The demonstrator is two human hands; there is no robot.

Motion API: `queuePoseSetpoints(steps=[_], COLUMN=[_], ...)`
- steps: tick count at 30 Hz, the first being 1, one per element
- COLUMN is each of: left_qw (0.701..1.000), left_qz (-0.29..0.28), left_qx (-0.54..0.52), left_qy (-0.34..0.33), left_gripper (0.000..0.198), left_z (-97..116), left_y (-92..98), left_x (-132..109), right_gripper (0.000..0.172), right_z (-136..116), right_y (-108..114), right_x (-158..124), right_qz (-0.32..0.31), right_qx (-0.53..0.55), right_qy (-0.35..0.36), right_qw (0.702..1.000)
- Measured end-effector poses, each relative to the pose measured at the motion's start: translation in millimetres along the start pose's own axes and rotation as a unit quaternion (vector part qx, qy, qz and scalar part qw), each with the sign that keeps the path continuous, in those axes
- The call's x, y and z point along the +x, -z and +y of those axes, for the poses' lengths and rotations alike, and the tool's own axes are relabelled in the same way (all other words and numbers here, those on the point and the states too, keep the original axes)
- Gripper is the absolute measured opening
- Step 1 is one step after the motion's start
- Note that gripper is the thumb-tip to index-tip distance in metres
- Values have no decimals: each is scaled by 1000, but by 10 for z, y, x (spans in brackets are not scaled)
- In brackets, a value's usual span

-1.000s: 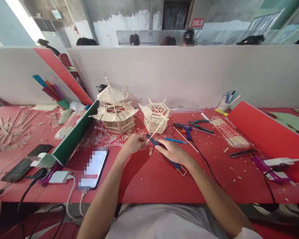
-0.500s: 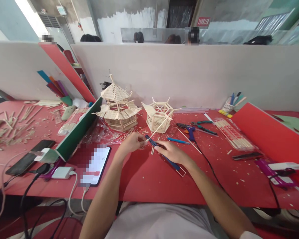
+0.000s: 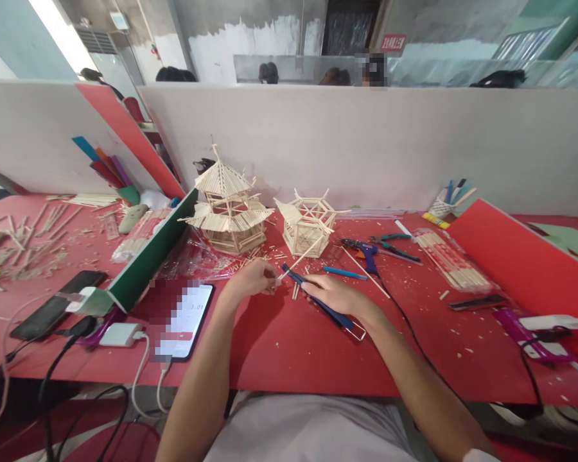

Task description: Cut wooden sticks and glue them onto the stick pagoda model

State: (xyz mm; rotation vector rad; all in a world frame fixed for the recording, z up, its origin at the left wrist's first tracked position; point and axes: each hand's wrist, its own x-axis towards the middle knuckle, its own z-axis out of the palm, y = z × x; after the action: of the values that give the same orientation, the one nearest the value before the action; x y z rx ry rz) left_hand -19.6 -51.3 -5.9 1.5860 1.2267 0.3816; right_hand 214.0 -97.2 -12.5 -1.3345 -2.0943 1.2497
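My left hand [image 3: 255,280] pinches the near end of a thin wooden stick [image 3: 304,253], which points up and to the right across the smaller stick model. In my right hand [image 3: 333,294] is a blue cutter [image 3: 328,310] with a wire loop at its handle end; its jaws lie close to the stick near my left fingers. Short stick pieces [image 3: 295,291] rest on the table under the jaws. Behind the hands stand a two-tiered pavilion model [image 3: 228,221] and a smaller hexagonal stick frame [image 3: 308,224], roofed on one side.
A blue pen [image 3: 345,273], a glue gun [image 3: 367,253], green-handled pliers [image 3: 395,245] and bagged sticks [image 3: 450,260] lie to the right on the red table [image 3: 279,359]. A lit phone [image 3: 189,324] and a green divider [image 3: 149,263] are left. A pale partition [image 3: 390,147] closes the back.
My left hand and the stick have shifted slightly left and toward me. The cutter has moved a little right, and its jaws have come away from the stick.
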Motion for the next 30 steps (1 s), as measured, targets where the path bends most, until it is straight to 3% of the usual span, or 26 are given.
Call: queuePoseSetpoints(steps=[5, 11, 20, 30], left_qw=[1000, 999, 998, 998], left_qz=[-8, -4, 1, 44], left_qx=[-17, -28, -60, -42], left_qy=[4, 19, 25, 1], left_gripper=[10, 11, 10, 8], left_z=[-40, -54, -104, -64], left_y=[29, 27, 120, -1], left_x=[7, 26, 7, 84], right_gripper=[33, 36, 34, 40], right_z=[-76, -135, -120, -117], right_y=[131, 100, 26, 15], right_x=[-46, 57, 273, 278], right_qz=[0, 7, 5, 23], right_qx=[-67, -124, -108, -133], right_qy=[-10, -29, -15, -2], right_qw=[998, 992, 994, 991])
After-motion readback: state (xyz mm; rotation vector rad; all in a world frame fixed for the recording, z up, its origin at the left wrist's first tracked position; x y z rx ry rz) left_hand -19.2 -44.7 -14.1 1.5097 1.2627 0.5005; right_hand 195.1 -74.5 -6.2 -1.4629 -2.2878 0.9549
